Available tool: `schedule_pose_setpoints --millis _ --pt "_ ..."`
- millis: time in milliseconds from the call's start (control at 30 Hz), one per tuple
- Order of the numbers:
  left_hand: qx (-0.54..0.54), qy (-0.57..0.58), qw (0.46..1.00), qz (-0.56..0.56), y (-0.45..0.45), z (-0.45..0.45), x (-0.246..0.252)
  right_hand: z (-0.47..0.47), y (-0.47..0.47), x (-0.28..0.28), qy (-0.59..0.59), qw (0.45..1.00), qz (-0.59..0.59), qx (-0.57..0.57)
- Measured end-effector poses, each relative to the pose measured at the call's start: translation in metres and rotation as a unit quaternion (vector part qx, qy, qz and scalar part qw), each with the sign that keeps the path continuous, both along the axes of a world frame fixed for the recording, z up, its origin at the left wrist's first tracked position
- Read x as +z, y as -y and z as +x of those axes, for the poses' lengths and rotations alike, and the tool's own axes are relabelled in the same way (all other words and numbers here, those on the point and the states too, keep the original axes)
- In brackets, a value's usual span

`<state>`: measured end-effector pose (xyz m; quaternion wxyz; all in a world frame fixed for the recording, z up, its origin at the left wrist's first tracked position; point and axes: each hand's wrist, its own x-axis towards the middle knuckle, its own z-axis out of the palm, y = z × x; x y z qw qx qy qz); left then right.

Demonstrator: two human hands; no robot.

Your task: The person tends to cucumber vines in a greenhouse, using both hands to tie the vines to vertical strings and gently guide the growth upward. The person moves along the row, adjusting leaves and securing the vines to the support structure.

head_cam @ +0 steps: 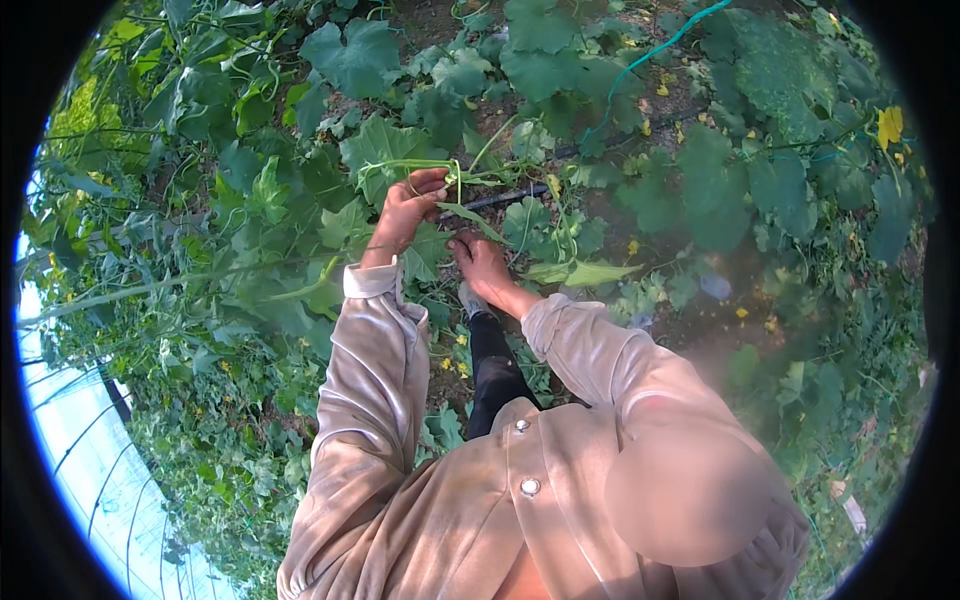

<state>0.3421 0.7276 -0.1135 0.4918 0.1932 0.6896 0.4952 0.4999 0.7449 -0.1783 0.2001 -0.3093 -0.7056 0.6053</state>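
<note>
My left hand [412, 206] pinches a green vine shoot [409, 163] between thumb and fingers, close to its tip. The shoot bends over at the fingertips, and thin stems run off from there to the right. Just below and to the right, my right hand [482, 261] has its fingers drawn together beside a long pointed leaf [474, 217]. Whether it grips a stem or tendril cannot be made out. Broad lobed leaves [390, 150] of the climbing plant lie behind both hands.
A black irrigation pipe [506, 196] crosses the soil beyond my hands. Teal twine [637, 64] hangs at the upper right. Dense vines with yellow flowers [890, 126] stand on both sides. My shoe [472, 298] is on the ground below. A ribbed greenhouse wall [105, 480] curves along the lower left.
</note>
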Motion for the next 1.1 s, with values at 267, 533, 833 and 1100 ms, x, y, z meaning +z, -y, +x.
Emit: schedule_pose_setpoints --millis 267,533,833,1100 --pt "-0.108 -0.092 0.989 -0.043 0.019 0.025 0.032 -0.013 -0.005 -0.041 -0.129 0.888 -0.439 -0.031" --pt "0.043 -0.148 0.988 -0.017 0.024 0.026 0.021 0.018 -0.025 -0.073 -0.016 0.752 -0.619 -0.224" --pt "0.095 -0.110 0.989 -0.038 0.041 0.019 0.020 -0.015 -0.053 -0.060 -0.090 0.791 -0.567 -0.211" --pt "0.143 -0.110 0.984 0.004 0.055 -0.008 0.015 -0.001 -0.054 -0.044 0.286 0.923 -0.256 0.019"
